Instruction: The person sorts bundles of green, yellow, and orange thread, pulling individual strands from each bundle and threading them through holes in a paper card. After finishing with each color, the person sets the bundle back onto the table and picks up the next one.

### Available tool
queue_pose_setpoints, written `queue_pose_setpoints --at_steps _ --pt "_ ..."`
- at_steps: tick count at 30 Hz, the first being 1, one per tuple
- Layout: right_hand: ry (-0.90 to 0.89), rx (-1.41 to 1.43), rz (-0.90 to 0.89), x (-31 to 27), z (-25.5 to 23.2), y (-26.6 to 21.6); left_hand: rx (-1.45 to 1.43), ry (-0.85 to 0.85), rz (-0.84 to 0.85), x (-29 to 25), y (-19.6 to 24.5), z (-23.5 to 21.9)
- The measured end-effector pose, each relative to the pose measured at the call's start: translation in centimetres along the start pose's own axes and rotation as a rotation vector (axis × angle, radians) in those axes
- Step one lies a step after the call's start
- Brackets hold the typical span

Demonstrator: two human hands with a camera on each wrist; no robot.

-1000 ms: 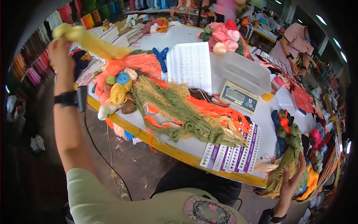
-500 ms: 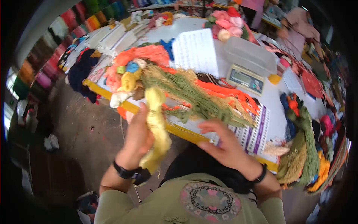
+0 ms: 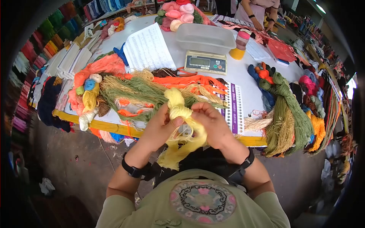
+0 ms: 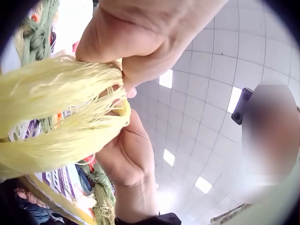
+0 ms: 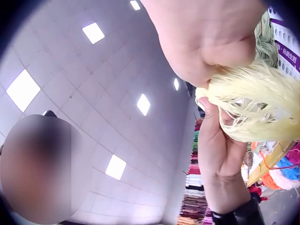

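In the head view a pale yellow skein of thread (image 3: 182, 113) hangs in front of my body, knotted at its top and loose below. My left hand (image 3: 157, 127) grips its left side, thumb across the strands. From the other side my right hand (image 3: 213, 126) pinches the skein near the knot with curled fingers. The left wrist view shows the yellow strands (image 4: 56, 93) spread into two bundles with a gap between them. In the right wrist view the skein (image 5: 258, 101) runs out from between both hands, and some fingertips are hidden behind it.
Beyond my hands, green and orange skeins (image 3: 133, 91) lie along the table edge (image 3: 251, 141). A scale (image 3: 205, 62) carries a clear plastic tub (image 3: 205, 38), beside a printed sheet (image 3: 148, 47). Punched thread cards (image 3: 234, 108) and hanging green skeins (image 3: 283, 114) lie to the right.
The left hand has brought the yellow skein from the far left to the middle in front of me. My right hand has left the green skeins at the right and taken hold of it.
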State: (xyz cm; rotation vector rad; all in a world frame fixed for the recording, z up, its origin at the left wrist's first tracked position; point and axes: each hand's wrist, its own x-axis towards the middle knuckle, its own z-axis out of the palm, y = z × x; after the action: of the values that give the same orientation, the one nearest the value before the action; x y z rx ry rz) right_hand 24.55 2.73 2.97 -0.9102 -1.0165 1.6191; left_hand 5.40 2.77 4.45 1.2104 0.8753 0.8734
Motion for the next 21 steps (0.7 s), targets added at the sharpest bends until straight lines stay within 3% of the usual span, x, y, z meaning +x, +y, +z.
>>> queue_pose_setpoints --at_steps 2,5,7,11,13,17,21 --pt "-0.039 0.277 0.223 0.0 -1.3 -1.5 0.047 -0.024 -0.089 -0.2 0.6 -0.6" --pt "-0.040 0.302 0.277 0.2 -1.6 -1.2 0.009 0.022 -0.107 -0.6 0.9 -1.3" --pt "-0.083 0.317 0.281 0.0 -1.7 -1.7 0.143 -0.127 -0.149 -1.1 2.7 -1.8" --pt "-0.065 0.253 0.281 -0.6 -2.5 -2.7 0.355 -0.117 -0.178 -1.8 4.1 -1.9" --pt "-0.059 0.221 0.266 -0.9 -2.7 -2.9 0.444 -0.074 0.015 -1.7 3.4 -1.8" --pt "-0.026 0.186 0.273 -1.4 -3.0 -3.9 0.469 -0.006 0.050 -1.8 3.3 -1.5" --pt "-0.033 0.135 0.246 -2.6 -2.6 -5.7 0.310 0.011 0.018 -2.2 3.3 -2.8"
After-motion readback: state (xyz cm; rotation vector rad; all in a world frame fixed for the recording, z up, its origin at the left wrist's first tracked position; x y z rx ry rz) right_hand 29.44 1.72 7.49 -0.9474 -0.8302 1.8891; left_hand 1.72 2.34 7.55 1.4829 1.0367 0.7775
